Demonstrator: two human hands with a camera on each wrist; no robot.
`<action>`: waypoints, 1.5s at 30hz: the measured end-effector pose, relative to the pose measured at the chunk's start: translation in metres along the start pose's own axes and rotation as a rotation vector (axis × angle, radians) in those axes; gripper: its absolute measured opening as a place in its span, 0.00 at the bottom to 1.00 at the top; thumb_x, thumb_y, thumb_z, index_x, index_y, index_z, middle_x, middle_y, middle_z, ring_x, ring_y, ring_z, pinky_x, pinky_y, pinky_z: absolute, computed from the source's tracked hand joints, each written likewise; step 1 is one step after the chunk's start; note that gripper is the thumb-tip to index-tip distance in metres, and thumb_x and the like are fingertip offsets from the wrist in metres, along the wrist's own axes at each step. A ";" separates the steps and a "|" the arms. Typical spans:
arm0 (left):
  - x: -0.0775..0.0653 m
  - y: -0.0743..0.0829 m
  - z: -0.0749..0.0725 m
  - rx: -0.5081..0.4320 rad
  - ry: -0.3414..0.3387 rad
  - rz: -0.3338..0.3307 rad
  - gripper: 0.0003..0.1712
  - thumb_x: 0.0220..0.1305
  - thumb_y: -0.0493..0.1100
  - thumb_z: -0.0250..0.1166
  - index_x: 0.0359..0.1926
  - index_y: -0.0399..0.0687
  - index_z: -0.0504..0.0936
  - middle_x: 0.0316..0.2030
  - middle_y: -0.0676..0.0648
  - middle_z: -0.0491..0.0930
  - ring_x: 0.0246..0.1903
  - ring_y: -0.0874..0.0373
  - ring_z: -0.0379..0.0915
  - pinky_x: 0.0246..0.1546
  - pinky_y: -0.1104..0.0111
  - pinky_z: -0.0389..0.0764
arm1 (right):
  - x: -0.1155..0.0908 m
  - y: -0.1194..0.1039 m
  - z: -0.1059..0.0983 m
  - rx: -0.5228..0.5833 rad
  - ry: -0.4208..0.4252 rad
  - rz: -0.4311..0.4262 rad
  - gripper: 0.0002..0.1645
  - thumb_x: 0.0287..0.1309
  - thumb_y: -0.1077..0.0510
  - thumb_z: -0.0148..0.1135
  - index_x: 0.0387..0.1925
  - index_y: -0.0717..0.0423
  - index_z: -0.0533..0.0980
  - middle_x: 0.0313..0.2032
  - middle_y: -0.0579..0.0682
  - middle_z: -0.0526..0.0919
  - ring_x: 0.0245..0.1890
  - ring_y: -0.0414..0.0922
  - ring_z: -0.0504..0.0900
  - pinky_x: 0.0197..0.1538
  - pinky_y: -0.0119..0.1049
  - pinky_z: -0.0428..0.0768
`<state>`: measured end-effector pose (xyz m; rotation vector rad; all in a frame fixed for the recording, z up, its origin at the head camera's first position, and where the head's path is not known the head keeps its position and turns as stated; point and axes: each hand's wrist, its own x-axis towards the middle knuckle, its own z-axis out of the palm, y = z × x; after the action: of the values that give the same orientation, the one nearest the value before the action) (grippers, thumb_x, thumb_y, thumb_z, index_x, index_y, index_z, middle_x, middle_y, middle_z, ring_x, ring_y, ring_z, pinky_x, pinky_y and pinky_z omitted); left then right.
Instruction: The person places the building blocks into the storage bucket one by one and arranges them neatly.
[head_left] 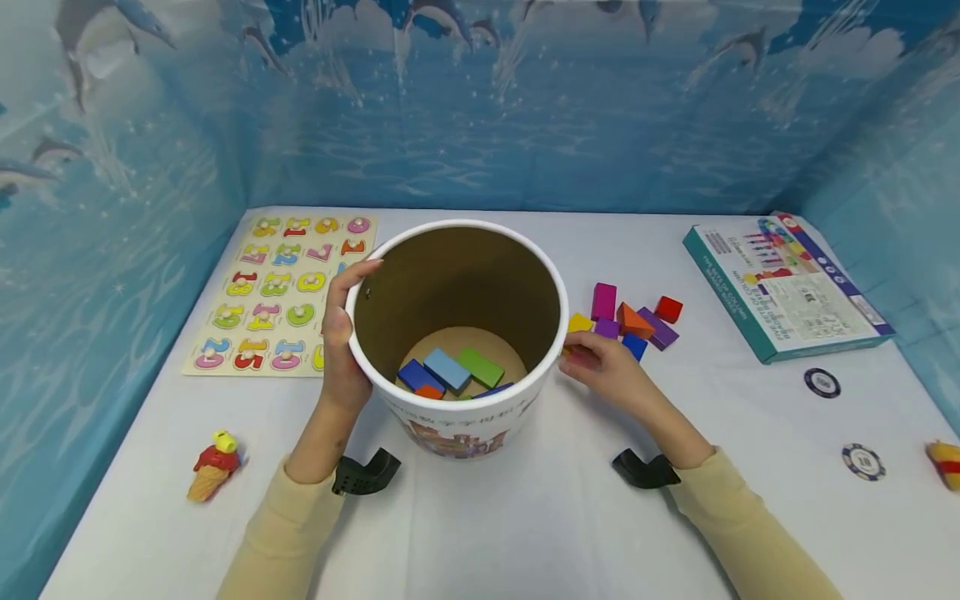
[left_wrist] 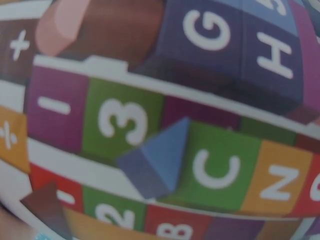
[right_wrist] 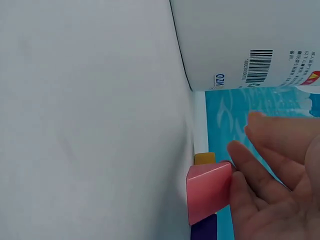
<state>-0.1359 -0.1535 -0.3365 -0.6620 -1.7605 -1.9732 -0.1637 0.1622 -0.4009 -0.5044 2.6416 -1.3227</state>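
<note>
A white bucket with a printed outside stands in the middle of the head view, its mouth towards me. Several blocks lie on its bottom, among them a light blue block and a green block. My left hand grips the bucket at its left rim. Beside the bucket's right wall is my right hand, fingers loosely bent and holding nothing, with fingertips close to a yellow block. Only the bucket's printed side fills the left wrist view. A red block shows by my right fingers in the right wrist view.
Right of the bucket lie several loose blocks, including a magenta block and a red cube. A number board is at the back left, a toy box at the right. An ice-cream toy and two chips lie nearer.
</note>
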 end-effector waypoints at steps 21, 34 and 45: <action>0.001 0.013 0.008 -0.016 -0.002 0.021 0.30 0.60 0.62 0.43 0.57 0.50 0.63 0.56 0.38 0.60 0.56 0.43 0.54 0.53 0.54 0.64 | -0.013 0.007 0.000 -0.214 0.073 -0.079 0.14 0.45 0.63 0.66 0.38 0.53 0.78 0.35 0.47 0.78 0.37 0.43 0.75 0.41 0.40 0.78; 0.001 0.011 0.006 0.002 -0.002 0.012 0.32 0.60 0.62 0.42 0.58 0.48 0.62 0.56 0.38 0.60 0.57 0.44 0.54 0.52 0.54 0.65 | -0.026 0.008 -0.001 -0.122 -0.043 -0.038 0.09 0.47 0.61 0.65 0.34 0.48 0.81 0.30 0.40 0.82 0.36 0.40 0.78 0.37 0.27 0.77; 0.001 0.012 0.007 0.000 -0.001 0.003 0.30 0.60 0.62 0.43 0.58 0.51 0.62 0.56 0.38 0.60 0.56 0.43 0.54 0.53 0.53 0.64 | -0.030 0.006 0.001 -0.079 0.019 -0.058 0.09 0.46 0.64 0.65 0.32 0.51 0.82 0.29 0.41 0.82 0.33 0.39 0.79 0.35 0.25 0.77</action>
<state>-0.1291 -0.1482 -0.3262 -0.6659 -1.7595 -1.9709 -0.1364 0.1754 -0.4067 -0.5859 2.7231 -1.2480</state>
